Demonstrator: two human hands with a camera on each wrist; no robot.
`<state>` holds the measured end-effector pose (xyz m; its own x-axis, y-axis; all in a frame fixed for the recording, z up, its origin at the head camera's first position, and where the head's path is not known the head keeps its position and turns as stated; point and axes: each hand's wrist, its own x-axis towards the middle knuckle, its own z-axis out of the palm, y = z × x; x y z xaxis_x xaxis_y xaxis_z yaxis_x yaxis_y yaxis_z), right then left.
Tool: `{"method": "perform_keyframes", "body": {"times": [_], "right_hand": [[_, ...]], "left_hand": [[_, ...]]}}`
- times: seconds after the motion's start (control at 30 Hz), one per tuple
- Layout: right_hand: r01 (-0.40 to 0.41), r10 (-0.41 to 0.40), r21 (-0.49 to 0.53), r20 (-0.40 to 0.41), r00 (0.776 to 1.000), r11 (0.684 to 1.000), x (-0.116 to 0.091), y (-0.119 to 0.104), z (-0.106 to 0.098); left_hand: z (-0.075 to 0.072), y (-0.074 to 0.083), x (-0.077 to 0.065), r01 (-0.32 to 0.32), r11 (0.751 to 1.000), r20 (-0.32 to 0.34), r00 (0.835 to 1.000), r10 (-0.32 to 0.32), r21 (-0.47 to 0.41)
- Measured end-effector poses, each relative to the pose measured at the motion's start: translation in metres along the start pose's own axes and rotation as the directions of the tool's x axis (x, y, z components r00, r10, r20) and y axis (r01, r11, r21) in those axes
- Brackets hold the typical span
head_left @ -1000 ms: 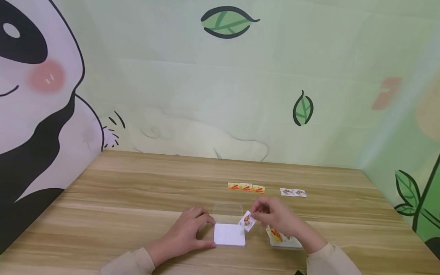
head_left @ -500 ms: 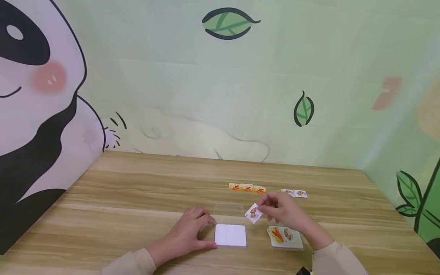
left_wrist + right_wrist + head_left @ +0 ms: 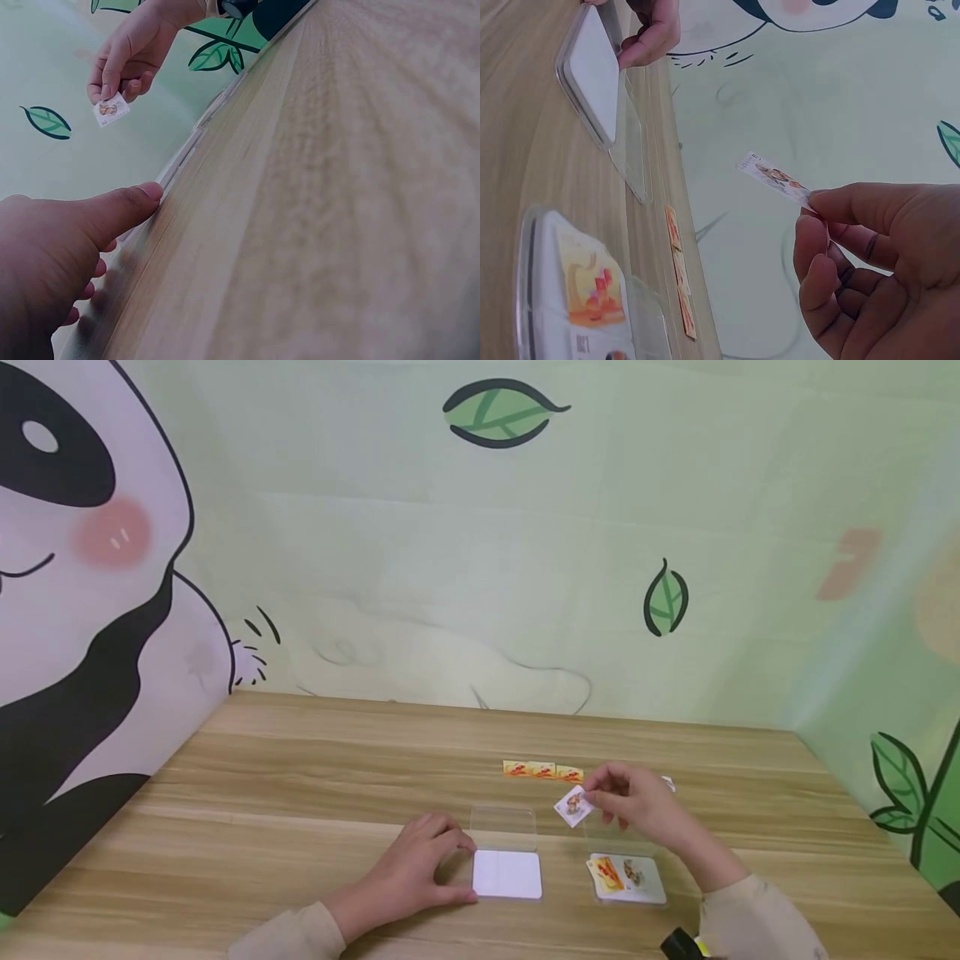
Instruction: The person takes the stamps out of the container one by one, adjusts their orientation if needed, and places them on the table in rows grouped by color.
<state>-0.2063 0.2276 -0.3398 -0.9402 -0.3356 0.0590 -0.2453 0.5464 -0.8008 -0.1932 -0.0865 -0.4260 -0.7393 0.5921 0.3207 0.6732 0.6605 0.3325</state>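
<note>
Head view: your right hand (image 3: 637,800) pinches a small picture card (image 3: 572,807) at its fingertips, above the worktop (image 3: 337,752); your left hand (image 3: 412,864) holds the white-topped case (image 3: 507,873), just to its right, between thumb and finger.

A white card (image 3: 573,807) tilts mid-air, printed in what looks like orange-brown; the clear, white-filled case (image 3: 503,828) lies flat, open.
</note>
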Motion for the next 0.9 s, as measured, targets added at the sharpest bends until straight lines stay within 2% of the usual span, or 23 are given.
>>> {"method": "perform_keyframes", "body": {"times": [0.2, 0.57, 0.9], "right_hand": [[-0.035, 0.035, -0.001, -0.017, 0.999, 0.999, -0.001, 0.003, -0.008], [-0.063, 0.068, 0.067, -0.071, 0.995, 0.996, -0.003, 0.018, -0.023], [-0.136, 0.154, 0.134, -0.135, 0.979, 0.982, -0.003, 0.032, -0.033]], "left_hand": [[0.0, 0.0, 0.001, -0.003, 1.0, -0.007, 1.0, 0.003, -0.005], [0.0, 0.002, 0.002, 0.0, 1.0, -0.001, 1.0, 0.0, -0.004], [0.002, 0.0, 0.0, 0.002, 1.0, 0.0, 1.0, -0.002, 0.011]]}}
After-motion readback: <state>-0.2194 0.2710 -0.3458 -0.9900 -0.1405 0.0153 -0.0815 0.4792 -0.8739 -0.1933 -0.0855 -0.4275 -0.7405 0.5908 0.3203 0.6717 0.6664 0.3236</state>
